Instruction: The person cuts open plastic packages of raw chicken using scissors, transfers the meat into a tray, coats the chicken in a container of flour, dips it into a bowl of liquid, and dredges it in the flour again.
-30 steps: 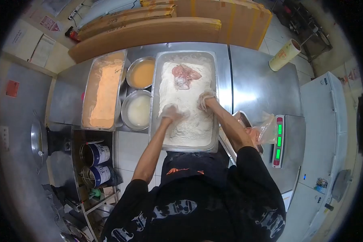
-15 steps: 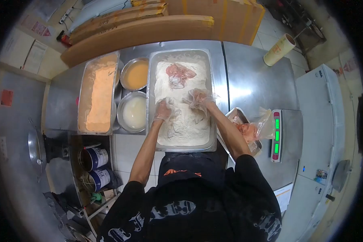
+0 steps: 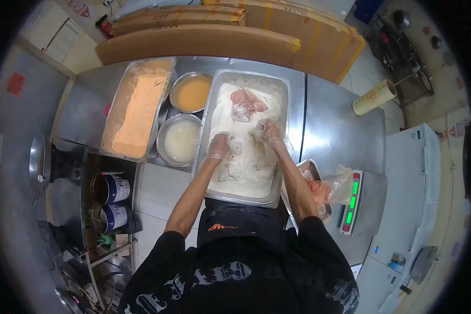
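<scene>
A deep metal tray (image 3: 210, 112) of white flour (image 3: 240, 172) lies in front of me. Raw, pinkish meat (image 3: 247, 103) rests on the flour toward the far end, partly dusted white. My left hand (image 3: 221, 146), in a clear plastic glove, is at the tray's left side with its fingers curled down at the flour. Across from it, my right hand (image 3: 270, 132), gloved likewise, is curled at the right side, just nearer to me than the meat. Whatever either hand grips is hidden by glove and flour.
Left of the tray stand a bowl of orange liquid (image 3: 192, 93), a bowl of whitish liquid (image 3: 180, 140) and a tray of orange powder (image 3: 136, 115). At right are a smaller tray with bagged raw meat (image 3: 319, 191), a scale (image 3: 352, 201) and a film roll (image 3: 374, 98).
The whole view has turned slightly and shifted, so the tray appears farther right. Both hands remain at the flour, with only slight shifts in their finger pose. The meat keeps its place.
</scene>
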Demonstrator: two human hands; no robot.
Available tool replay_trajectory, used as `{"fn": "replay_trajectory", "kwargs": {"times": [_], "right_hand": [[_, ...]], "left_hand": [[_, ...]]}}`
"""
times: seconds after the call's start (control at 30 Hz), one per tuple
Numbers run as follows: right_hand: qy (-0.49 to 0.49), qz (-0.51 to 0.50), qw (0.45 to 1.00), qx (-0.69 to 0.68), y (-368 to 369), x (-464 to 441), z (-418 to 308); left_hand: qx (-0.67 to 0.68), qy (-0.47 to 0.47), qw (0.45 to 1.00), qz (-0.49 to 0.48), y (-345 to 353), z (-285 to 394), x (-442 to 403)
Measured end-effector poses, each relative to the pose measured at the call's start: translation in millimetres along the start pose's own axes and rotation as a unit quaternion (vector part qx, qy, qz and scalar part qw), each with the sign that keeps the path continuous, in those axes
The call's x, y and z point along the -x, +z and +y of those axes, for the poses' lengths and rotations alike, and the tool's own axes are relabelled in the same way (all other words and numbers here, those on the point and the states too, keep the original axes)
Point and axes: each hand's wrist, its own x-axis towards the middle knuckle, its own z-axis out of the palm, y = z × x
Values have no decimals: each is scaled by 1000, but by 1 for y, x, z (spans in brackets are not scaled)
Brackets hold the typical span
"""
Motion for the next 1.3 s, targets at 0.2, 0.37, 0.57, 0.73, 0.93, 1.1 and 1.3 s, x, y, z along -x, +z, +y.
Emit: {"fn": "replay_trajectory", "kwargs": {"times": [0.2, 0.37, 0.57, 0.73, 0.93, 1.1, 1.3], "right_hand": [[94, -104, 946, -292, -55, 8, -117], [126, -45, 925, -356, -42, 14, -107], [42, -58, 997, 27, -75, -22, -145], [166, -104, 972, -126, -117, -52, -217], [137, -154, 955, -214, -92, -85, -254], [85, -215, 918, -321, -60, -118, -282], [-5, -334, 937, -106, 54, -128, -308]], "left_hand": [[54, -80, 991, 89, -39, 58, -15], [154, -72, 977, 129, -37, 47, -23], [214, -66, 966, 126, -18, -1, -37], [148, -86, 962, 212, -76, 31, -16], [124, -100, 970, 182, -96, -28, -12], [169, -190, 954, 161, -201, -63, 25], [-3, -117, 980, 160, -154, -155, 44]]}}
